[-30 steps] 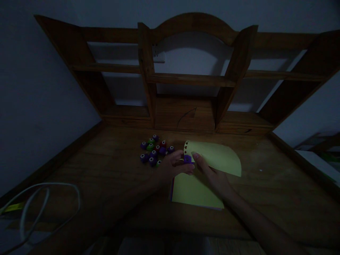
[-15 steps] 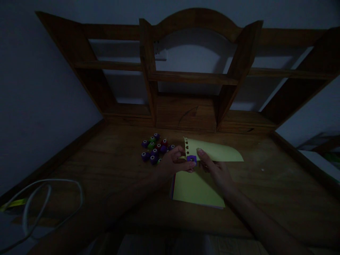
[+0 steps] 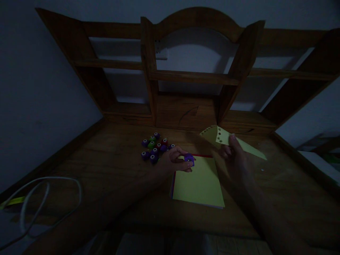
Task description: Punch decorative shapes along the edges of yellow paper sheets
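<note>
A small purple craft punch (image 3: 189, 159) is pinched between the thumb and fingers of my left hand (image 3: 174, 161), above the back left part of the paper stack. My right hand (image 3: 237, 156) grips a yellow sheet of paper (image 3: 225, 136) off to the right, raised over the desk. Small cut-out shapes run along the sheet's edges, and the sheet is bent. Below my hands lies a stack of coloured paper (image 3: 198, 186) with a yellow sheet on top. Several purple, green and red punches (image 3: 154, 150) stand grouped just left of my left hand.
A wooden desk (image 3: 122, 187) with a shelf unit (image 3: 191, 76) at its back spans the view. White cable (image 3: 77, 180) loops at the front left. A wall socket (image 3: 160, 53) shows behind the shelves.
The yellow sheet has come away from the purple punch and moved right with my right hand, turning as it went. My left hand stays nearly in place with the punch.
</note>
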A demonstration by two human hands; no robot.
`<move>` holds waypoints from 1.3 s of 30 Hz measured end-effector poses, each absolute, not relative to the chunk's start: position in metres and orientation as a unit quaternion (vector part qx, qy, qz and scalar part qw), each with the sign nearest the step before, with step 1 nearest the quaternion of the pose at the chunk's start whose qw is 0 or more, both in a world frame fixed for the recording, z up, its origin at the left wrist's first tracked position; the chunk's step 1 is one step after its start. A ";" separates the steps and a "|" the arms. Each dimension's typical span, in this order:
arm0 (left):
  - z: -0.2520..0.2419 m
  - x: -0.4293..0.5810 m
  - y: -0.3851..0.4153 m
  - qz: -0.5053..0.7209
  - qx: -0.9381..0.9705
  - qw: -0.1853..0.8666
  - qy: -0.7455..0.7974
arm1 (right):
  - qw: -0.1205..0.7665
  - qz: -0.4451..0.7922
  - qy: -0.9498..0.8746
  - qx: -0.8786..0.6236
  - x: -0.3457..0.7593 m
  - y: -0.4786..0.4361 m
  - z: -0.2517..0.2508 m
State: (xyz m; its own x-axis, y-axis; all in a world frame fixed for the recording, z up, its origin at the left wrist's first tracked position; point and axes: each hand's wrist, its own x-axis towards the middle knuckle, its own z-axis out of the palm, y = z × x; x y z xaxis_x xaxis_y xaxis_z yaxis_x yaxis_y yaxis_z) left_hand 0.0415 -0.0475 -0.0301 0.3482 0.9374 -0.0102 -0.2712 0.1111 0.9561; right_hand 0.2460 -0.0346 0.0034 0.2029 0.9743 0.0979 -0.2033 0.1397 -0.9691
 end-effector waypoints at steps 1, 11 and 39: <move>-0.029 0.041 -0.047 0.464 0.481 0.654 0.354 | 0.632 0.471 -0.413 -0.455 0.247 -0.034 0.005; -0.013 0.032 -0.040 0.496 0.498 0.607 0.371 | 0.641 0.499 -0.383 -0.440 0.237 -0.034 0.002; -0.042 -0.138 -0.044 0.278 0.672 0.136 0.673 | 0.597 0.459 -0.462 -0.468 0.243 -0.044 0.000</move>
State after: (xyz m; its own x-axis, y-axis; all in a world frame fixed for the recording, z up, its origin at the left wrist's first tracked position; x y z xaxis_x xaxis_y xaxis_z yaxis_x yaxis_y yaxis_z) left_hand -0.1377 -0.0444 -0.0419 -0.0588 0.9800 0.1903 0.8290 -0.0582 0.5561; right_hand 0.2428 -0.0440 -0.0003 0.1506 0.9810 0.1220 -0.1162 0.1401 -0.9833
